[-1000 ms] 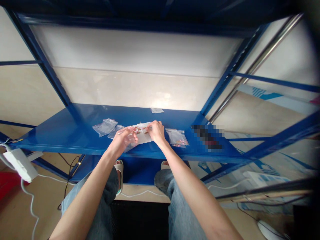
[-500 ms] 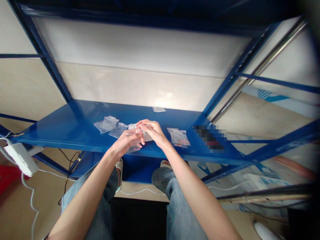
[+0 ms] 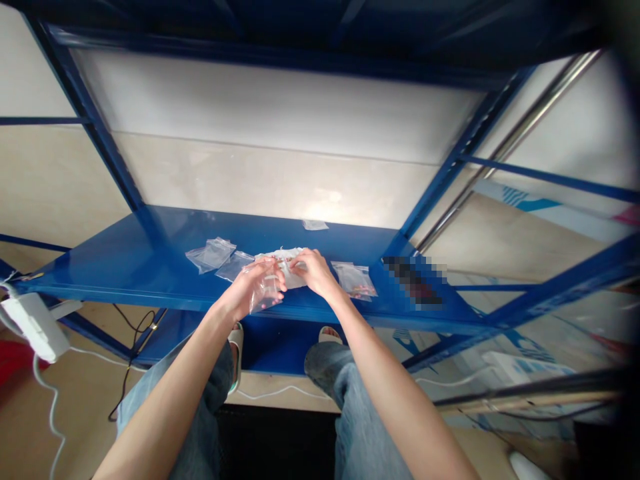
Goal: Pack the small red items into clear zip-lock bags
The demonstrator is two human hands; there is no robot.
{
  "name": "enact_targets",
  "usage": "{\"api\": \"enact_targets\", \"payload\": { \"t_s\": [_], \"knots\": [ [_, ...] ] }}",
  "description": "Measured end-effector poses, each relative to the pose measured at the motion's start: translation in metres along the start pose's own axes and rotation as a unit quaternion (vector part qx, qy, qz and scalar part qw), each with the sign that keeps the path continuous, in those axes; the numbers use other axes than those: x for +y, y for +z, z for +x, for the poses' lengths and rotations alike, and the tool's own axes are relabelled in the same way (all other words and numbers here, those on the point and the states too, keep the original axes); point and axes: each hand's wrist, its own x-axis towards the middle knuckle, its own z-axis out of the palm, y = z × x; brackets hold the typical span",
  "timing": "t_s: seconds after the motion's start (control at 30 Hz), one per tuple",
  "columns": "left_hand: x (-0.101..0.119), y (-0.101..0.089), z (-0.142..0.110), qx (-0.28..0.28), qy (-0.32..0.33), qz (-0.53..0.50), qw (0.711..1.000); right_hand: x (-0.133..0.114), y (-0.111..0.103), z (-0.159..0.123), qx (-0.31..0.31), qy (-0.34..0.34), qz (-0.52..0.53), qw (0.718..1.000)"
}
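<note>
My left hand (image 3: 249, 283) grips a clear plastic bag (image 3: 263, 299) that hangs over the front of the blue shelf (image 3: 165, 267), with small pinkish bits near its bottom. Over a crumpled white sheet or bag (image 3: 296, 279), my right hand (image 3: 317, 271) has its fingers pinched together. Whatever sits between those fingertips is too small to make out. Small bits lie on the white piece between the two hands. Just left of my left hand are flat clear zip bags (image 3: 214, 255). To the right of my right hand lie zip bags with small pinkish contents (image 3: 356, 280).
A small clear bag (image 3: 315, 225) lies at the shelf's back edge. A blurred-out dark object (image 3: 413, 281) is on the right end. Blue uprights (image 3: 457, 160) frame the shelf, and a white power strip (image 3: 36, 327) with cables hangs at left.
My right hand has drawn away from my left, uncovering the white piece and small bits. The bag in my left hand now hangs lower and shows more. The view has shifted slightly.
</note>
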Motion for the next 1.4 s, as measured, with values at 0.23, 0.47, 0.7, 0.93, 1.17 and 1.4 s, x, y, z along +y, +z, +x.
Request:
{"api": "enact_targets", "payload": {
  "t_s": [0.23,0.47,0.7,0.93,1.17,1.4],
  "knots": [
    [-0.003,0.006,-0.003,-0.022,-0.018,0.078,0.997,-0.027,-0.008,0.007,0.076,0.019,0.243,0.967],
    [-0.007,0.002,-0.002,-0.032,-0.050,0.133,0.989,-0.063,-0.019,-0.004,-0.062,0.033,0.460,0.885],
    [-0.007,-0.001,-0.001,-0.028,-0.036,0.125,0.991,-0.061,-0.024,-0.006,-0.127,0.016,0.474,0.871],
    [-0.012,0.001,0.001,-0.024,-0.014,0.118,0.993,-0.051,-0.023,-0.004,-0.002,0.010,0.397,0.918],
    [-0.018,0.001,0.004,-0.028,-0.041,0.160,0.986,-0.045,-0.015,-0.007,0.126,0.073,0.408,0.901],
    [-0.021,0.000,0.009,0.081,0.045,0.135,0.986,-0.054,-0.017,-0.010,0.107,0.080,0.469,0.873]
  ]
}}
